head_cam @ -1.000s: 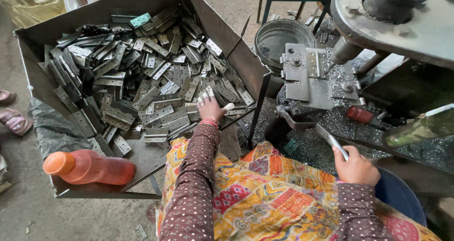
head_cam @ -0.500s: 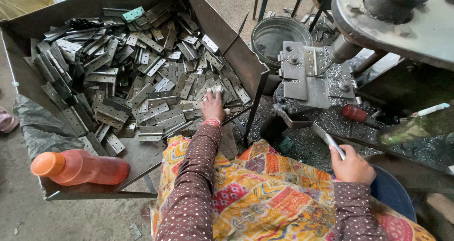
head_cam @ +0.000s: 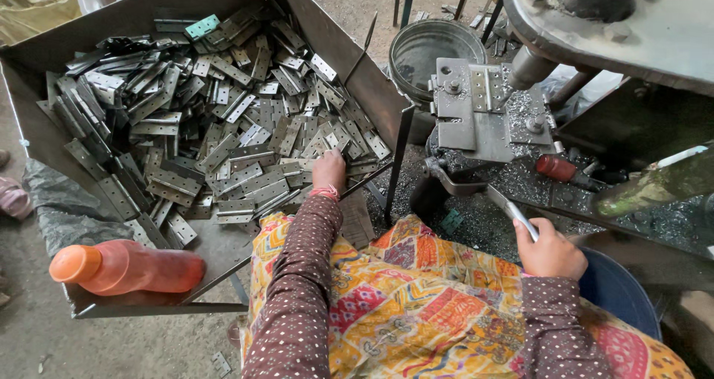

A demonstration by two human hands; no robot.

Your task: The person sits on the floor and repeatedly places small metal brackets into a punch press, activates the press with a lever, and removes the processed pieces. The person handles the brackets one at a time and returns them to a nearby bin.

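My left hand (head_cam: 329, 171) lies palm down on the near edge of the heap of hinge plates (head_cam: 223, 119), fingers curled into the pile, though I cannot tell whether they pinch one yet. The plates fill the big sheet-metal tray (head_cam: 335, 44) on my left, grey stamped steel, flat and rectangular with punched holes and raw edges; I judge those edges could nick a fingertip if I rake through them carelessly, and the loose stack could slide as I pull one free. My right hand (head_cam: 550, 251) is closed around the lever handle (head_cam: 512, 212), a thin bright metal bar. Far right of it sits the jig plate (head_cam: 476, 111) under the press, dull steel littered with shiny swarf (head_cam: 476, 223) that could stick or cut. The orange plastic bottle (head_cam: 126, 269) lies on its side at the tray's near corner and might roll off if the tray is jolted.
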